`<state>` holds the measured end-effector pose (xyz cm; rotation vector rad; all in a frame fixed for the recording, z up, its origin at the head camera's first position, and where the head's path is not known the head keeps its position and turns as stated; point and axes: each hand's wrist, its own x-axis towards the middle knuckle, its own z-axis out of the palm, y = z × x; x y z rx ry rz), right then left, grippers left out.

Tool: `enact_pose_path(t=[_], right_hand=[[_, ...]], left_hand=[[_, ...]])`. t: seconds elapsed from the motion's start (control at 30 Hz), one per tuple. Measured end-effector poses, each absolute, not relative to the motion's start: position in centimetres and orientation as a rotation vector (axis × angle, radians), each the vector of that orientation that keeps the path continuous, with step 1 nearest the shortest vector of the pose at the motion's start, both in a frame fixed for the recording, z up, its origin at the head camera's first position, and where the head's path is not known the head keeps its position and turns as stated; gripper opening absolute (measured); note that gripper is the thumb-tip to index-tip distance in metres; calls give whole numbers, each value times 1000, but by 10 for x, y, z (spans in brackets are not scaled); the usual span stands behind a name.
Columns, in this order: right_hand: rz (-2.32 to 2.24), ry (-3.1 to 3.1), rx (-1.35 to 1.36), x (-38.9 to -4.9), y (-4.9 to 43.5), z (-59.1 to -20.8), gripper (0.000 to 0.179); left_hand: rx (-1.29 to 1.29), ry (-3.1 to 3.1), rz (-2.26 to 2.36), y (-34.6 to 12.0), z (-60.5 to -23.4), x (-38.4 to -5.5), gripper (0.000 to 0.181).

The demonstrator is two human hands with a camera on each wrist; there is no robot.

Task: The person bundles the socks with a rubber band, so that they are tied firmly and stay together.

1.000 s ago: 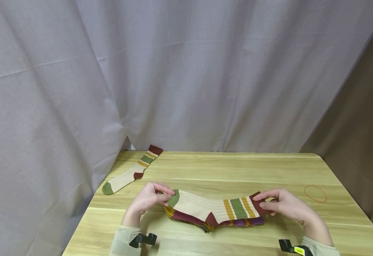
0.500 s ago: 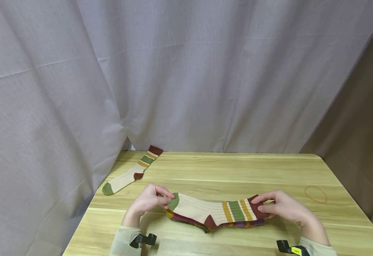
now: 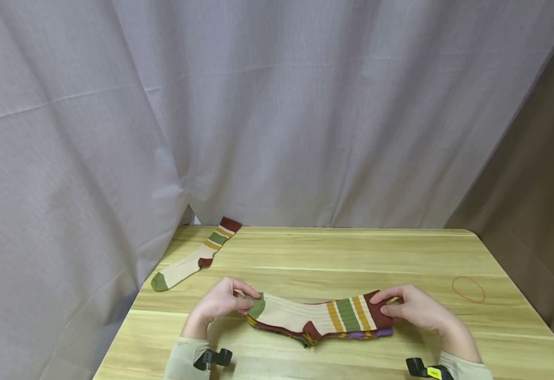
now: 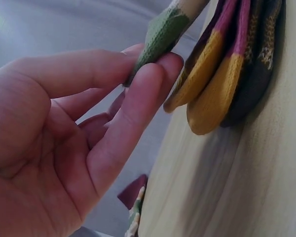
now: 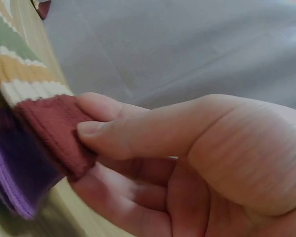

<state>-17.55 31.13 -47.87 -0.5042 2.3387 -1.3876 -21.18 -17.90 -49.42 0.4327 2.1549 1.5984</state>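
Note:
A cream sock [image 3: 288,311] with green toe, maroon heel and striped leg stretches sideways between both hands. My left hand [image 3: 222,302] pinches its green toe [image 4: 163,37] between thumb and fingers. At the other end my right hand [image 3: 414,309] pinches the maroon cuff [image 5: 56,131]. Just under this sock lies a stack of other socks; in the left wrist view their mustard toes [image 4: 214,94] and a dark toe [image 4: 251,94] show. A purple cuff [image 5: 24,177] from the stack appears below the maroon one in the right wrist view. The cream sock covers most of the stack.
A matching cream sock [image 3: 182,268] lies at the table's back left, slanting towards the curtain. An orange rubber band [image 3: 469,289] rests on the right side of the wooden table [image 3: 353,253]. Grey curtains [image 3: 277,116] hang behind the table.
Both hands have lowered the cream sock slightly towards the stack and the near edge, and the right hand has shifted a little left. The other sock and rubber band stay put.

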Motion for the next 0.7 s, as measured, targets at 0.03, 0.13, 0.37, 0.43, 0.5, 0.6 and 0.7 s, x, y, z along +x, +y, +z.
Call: enact_pose_path(t=[0.03, 0.13, 0.37, 0.43, 0.5, 0.6, 0.7], right_hand=[[-1381, 2355, -508, -176, 311, -479, 22], [-1371, 2378, -498, -177, 309, -480, 22], [-1388, 2319, -451, -177, 309, -485, 24], [-1385, 2306, -435, -177, 308, -486, 24], [-1388, 2290, -420, -177, 309, -488, 25], [-1378, 2293, -403, -178, 309, -489, 28], [-1387, 2291, -367, -179, 311, -491, 31]], left_hand=[[431, 2156, 1595, -179, -494, -212, 19], [425, 2168, 1577, -179, -495, -211, 19], [412, 2186, 1541, -178, -497, -211, 19], [402, 2186, 1535, -178, -497, -211, 19], [392, 2187, 1527, -178, -497, -211, 19], [388, 2179, 1535, -178, -498, -210, 20], [388, 2167, 1547, -178, -498, -211, 20]])
